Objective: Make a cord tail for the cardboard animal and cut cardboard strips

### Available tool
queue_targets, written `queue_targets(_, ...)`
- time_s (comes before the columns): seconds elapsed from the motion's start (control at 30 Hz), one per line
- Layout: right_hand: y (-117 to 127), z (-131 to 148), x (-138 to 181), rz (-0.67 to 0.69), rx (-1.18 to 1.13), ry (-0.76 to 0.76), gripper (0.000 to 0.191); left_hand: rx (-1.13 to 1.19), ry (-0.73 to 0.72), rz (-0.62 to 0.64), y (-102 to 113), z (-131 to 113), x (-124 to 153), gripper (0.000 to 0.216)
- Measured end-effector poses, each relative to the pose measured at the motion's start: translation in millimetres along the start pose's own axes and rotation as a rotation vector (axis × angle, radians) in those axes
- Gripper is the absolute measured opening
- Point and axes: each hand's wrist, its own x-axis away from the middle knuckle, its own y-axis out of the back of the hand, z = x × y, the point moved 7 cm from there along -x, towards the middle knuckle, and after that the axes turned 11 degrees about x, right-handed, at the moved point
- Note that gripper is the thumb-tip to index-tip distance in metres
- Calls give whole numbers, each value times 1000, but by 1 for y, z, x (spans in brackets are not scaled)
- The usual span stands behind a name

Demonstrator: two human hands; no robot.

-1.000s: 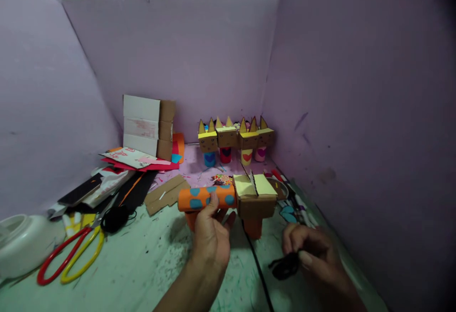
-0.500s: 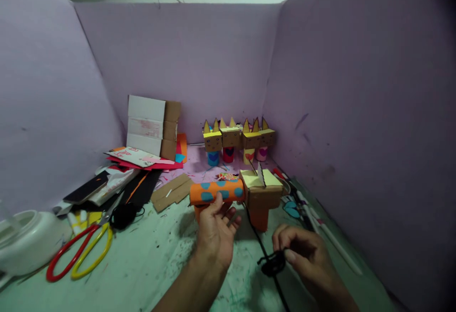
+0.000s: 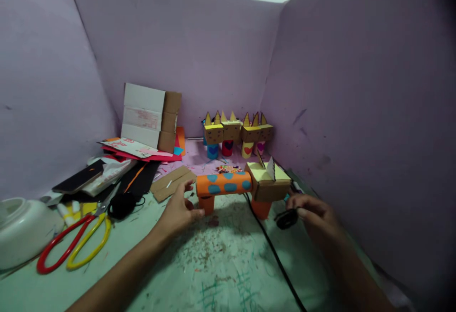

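Note:
A paper craft animal stands on the green surface. Its body is an orange tube with blue spots point(image 3: 223, 184) on orange legs, and its cardboard box head point(image 3: 270, 189) has a yellow top and pointed ears. My left hand point(image 3: 181, 207) is at the tube's rear end, fingers and thumb apart around the back leg; whether they touch it I cannot tell. Pinched in my right hand point(image 3: 313, 214), just right of the head, is a small bundle of black yarn point(image 3: 287, 218). A black cord point(image 3: 274, 250) runs along the surface from beneath the animal toward me.
Several similar box-headed figures point(image 3: 231, 134) stand at the back. Left are red-and-yellow scissors point(image 3: 89, 236), a ball of black yarn point(image 3: 121, 205), a white pot point(image 3: 26, 231), a phone point(image 3: 79, 176) and folded cardboard point(image 3: 142, 115). Purple walls point(image 3: 171, 46) enclose the space.
My left hand has moved from under the tube to its left end. The animal sits slightly further right in view. My right hand has lifted the yarn bundle up and right, off the cord.

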Motion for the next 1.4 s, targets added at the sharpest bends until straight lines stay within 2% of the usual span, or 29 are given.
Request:
queue_targets(0.07, -10, -3, -8, 48, -10, 4, 18, 41, -9, 80, -9, 6, -9, 62)
queue_targets(0.23, -23, -6, -12, 62, -155, 23, 20, 55, -87, 120, -19, 22, -20, 51)
queue_targets(0.37, -32, -4, -6, 65, -192, 14, 17, 24, -129, 144, -20, 16, -21, 44)
queue_targets(0.47, -43, 10, -4, 79, -181, 70, 17, -76, -179, 114, -8, -2, -15, 39)
queue_targets(0.6, -69, 32, 3, 136, -135, 169, 14, -78, -231, 48, 22, -20, -5, 38)
queue_targets(0.73, -100, 30, 13, 224, 29, 189, 11, -105, -159, 3, 50, -4, -1, 35)
queue_targets(0.83, -115, 21, 20, 301, 200, 225, 7, -27, -55, -9, 60, 17, -3, 37)
queue_targets(0.93, -117, 17, 22, 315, 271, 248, 7, 8, -23, -5, 60, 24, -4, 36)
queue_targets(1.07, -109, 17, 25, 290, 291, 212, 7, -8, -16, 26, 59, 20, 0, 33)
queue_targets(1.3, -94, 16, 35, 244, 430, 185, 8, -96, 14, 196, 70, 14, -3, 61)
queue_targets(1.33, -93, 18, 37, 237, 450, 187, 8, -114, 46, 177, 75, 13, -2, 62)
queue_targets(1.4, -93, 24, 40, 230, 492, 181, 8, -160, 60, 10, 90, 4, 2, 54)
